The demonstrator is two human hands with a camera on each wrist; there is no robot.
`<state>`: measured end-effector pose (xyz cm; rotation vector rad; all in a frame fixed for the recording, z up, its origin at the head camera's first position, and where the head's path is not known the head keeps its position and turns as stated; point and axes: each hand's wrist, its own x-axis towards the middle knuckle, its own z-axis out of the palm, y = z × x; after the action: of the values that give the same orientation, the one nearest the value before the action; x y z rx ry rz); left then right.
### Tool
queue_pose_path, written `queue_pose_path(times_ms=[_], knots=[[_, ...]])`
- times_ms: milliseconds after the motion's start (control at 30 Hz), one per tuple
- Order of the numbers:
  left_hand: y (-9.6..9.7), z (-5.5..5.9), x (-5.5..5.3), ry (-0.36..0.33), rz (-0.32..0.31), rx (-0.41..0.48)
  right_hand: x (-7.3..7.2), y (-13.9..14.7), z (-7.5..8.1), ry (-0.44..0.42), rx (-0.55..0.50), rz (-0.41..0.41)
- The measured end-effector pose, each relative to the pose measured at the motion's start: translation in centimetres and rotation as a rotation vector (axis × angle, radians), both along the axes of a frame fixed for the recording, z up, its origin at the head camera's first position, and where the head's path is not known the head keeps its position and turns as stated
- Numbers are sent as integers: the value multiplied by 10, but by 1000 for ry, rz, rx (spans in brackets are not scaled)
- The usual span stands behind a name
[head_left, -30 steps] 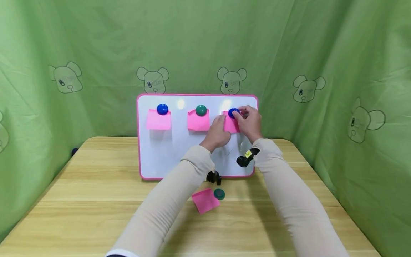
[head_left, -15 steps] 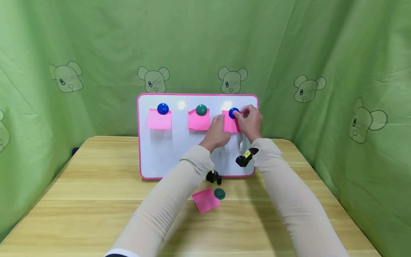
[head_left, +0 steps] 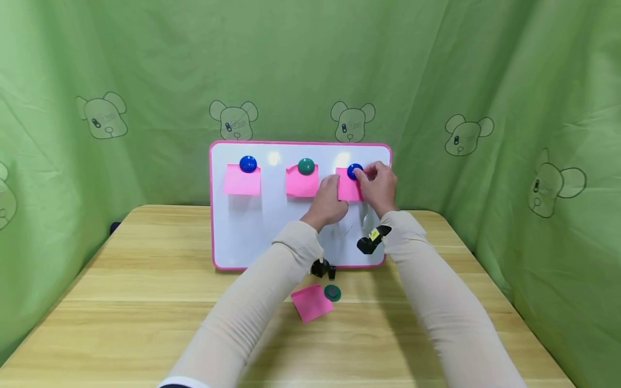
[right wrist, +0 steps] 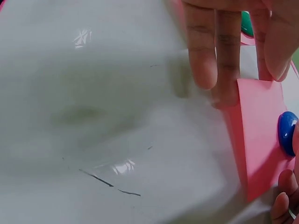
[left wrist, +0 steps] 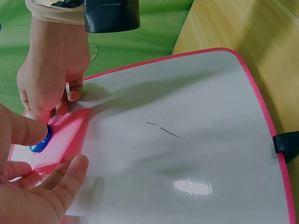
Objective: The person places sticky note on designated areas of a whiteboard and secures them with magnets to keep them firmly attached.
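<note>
A pink-framed whiteboard (head_left: 271, 231) leans upright on the table. At its right side my right hand (head_left: 380, 189) pinches a round blue magnet (right wrist: 287, 133) against the top of a pink sticky note (head_left: 348, 188). My left hand (head_left: 325, 205) holds that note's left edge, with its thumb and a finger at the edge in the right wrist view and other fingers stretched along the board. The note's lower part stands off the surface. Two more pink notes hang to the left, one under a green magnet (head_left: 306, 166), the other under a blue magnet (head_left: 248, 164).
On the wooden table (head_left: 145, 323) in front of the board lie a loose pink sticky note (head_left: 311, 303) and a green magnet (head_left: 332, 292), its underside up. A black clip (left wrist: 286, 142) sits at the board's lower edge. Green curtains (head_left: 291, 64) enclose the back and sides.
Both hands stay at the right-hand note and its blue magnet, almost still. The whole view shifts slightly; nothing is taken up or let go.
</note>
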<state>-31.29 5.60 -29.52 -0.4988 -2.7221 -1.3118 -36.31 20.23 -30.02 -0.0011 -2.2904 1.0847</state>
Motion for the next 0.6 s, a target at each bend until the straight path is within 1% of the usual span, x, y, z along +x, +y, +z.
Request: queue_pose_path(times_ms=[200,367,500,600], knots=[[-1,0,-2,5,9,-13,2,0,0,1,-4,9],[-3,0,-1,0,8,-15,4,0,-2,-32,-22,23],[-3,-3,-2,-33,25,0,7,0,-4,-44,-35,31],[-5,-4,-2,-62,35,34,8,1,-5,-54,-48,35]])
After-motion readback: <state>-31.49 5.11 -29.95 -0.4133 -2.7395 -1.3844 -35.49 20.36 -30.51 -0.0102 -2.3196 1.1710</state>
